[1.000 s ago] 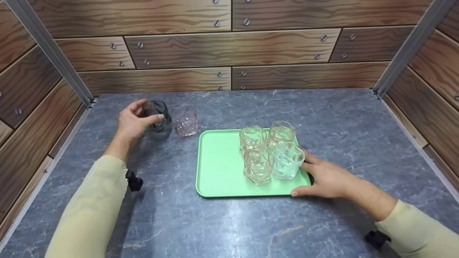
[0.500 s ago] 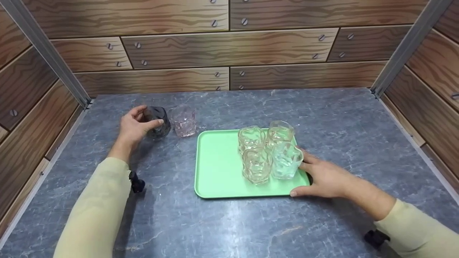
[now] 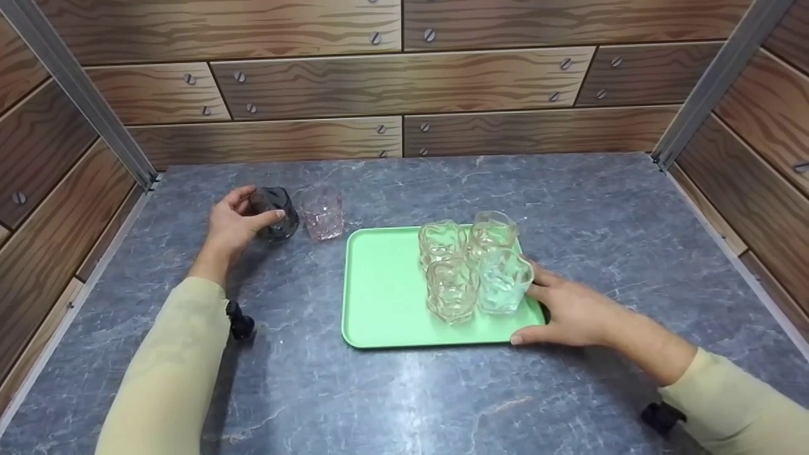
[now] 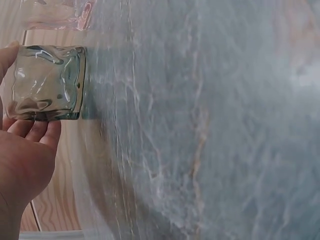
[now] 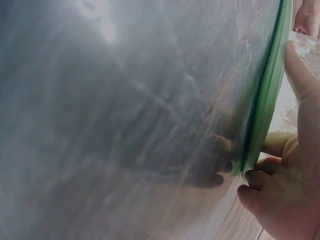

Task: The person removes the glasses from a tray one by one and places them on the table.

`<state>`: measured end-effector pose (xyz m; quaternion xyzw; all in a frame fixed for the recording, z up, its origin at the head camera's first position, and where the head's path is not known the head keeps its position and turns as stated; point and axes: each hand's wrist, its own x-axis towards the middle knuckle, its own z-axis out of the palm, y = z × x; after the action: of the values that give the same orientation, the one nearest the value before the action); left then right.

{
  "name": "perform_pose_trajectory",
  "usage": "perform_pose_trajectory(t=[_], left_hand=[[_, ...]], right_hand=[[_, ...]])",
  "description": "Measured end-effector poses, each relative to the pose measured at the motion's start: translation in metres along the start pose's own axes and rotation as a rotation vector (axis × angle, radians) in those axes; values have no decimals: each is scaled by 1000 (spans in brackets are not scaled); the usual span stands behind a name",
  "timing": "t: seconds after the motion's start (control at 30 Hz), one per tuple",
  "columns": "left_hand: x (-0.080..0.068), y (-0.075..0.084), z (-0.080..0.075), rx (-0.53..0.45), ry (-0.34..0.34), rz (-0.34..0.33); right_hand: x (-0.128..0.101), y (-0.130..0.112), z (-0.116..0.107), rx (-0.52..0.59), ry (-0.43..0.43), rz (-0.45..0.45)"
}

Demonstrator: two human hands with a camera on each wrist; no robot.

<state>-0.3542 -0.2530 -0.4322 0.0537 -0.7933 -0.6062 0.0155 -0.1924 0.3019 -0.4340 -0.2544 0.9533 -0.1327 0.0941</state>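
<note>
My left hand (image 3: 260, 203) grips a dark grey tumbler (image 3: 276, 215) at the far left of the table. In the left wrist view the same tumbler (image 4: 47, 82) sits against my fingers (image 4: 35, 130). A pink glass (image 3: 322, 212) stands just to its right, apart from it. Several clear glasses (image 3: 471, 265) are bunched on the right half of a green tray (image 3: 382, 297). My right hand (image 3: 537, 309) holds the tray's right edge, thumb at the front corner. In the right wrist view my fingers (image 5: 262, 172) curl at the tray's rim (image 5: 265, 110).
The grey marbled tabletop (image 3: 392, 398) is enclosed by wood-pattern walls (image 3: 404, 82) at the back and both sides, with metal corner posts (image 3: 76, 88). The tray's left half holds nothing.
My left hand has lowered the dark tumbler slightly, so it now sits level with the pink glass. The right hand and the tray have not moved.
</note>
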Motion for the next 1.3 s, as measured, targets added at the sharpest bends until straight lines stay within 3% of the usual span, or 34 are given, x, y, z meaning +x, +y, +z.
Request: perform_pose_trajectory(t=[0.3,0.67,0.87,1.03,1.17,1.3], left_hand=[[1,-3,-4,10,-46,10],[-7,9,-15,117,-87,-14],[-21,28,-26,170,-50,63],[-39,48,-25,187,-43,149],[-55,65,-17,174,-52,228],[-72,80,2,67,-78,288]], right_hand=[[0,-1,0,-15,10,2],[2,1,2,-1,3,10],[1,1,1,0,11,4],[0,0,0,-4,18,-19],[0,0,1,-9,22,-22],[0,0,0,-9,15,-15]])
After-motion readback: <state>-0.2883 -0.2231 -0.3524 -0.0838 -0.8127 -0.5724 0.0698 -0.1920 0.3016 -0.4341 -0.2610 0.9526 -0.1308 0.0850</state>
